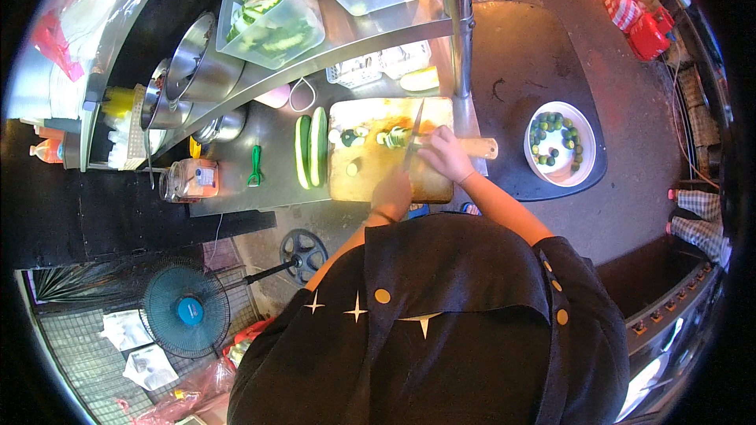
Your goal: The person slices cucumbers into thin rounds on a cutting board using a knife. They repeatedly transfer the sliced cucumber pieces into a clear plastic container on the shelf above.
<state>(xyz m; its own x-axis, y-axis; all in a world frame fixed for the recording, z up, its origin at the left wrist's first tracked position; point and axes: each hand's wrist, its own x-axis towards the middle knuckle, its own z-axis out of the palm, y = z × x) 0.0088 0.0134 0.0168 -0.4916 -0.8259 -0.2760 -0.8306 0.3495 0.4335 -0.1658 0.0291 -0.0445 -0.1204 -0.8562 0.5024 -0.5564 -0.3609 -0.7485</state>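
A knife (417, 123) with a long blade lies across the wooden cutting board (340, 182), its tip toward the far side. My left hand (392, 194) is closed around its handle end at the board's near edge. On the other side of the blade, my right hand (446, 154) has its fingers bent together close to the metal; what they hold is hidden. Thin green-edged slices (392, 138) sit just left of the blade. More pale cut pieces (352, 138) with dark green skin lie farther left. Beside the board rest two long cut cucumbers (317, 147).
A green peeler (254, 167) and a jar (192, 179) stand left on the steel counter. Overhead, a shelf (339, 47) carries a tub of green slices (272, 20). To the right, a white bowl (561, 174) of small green limes sits on a dark table (512, 47).
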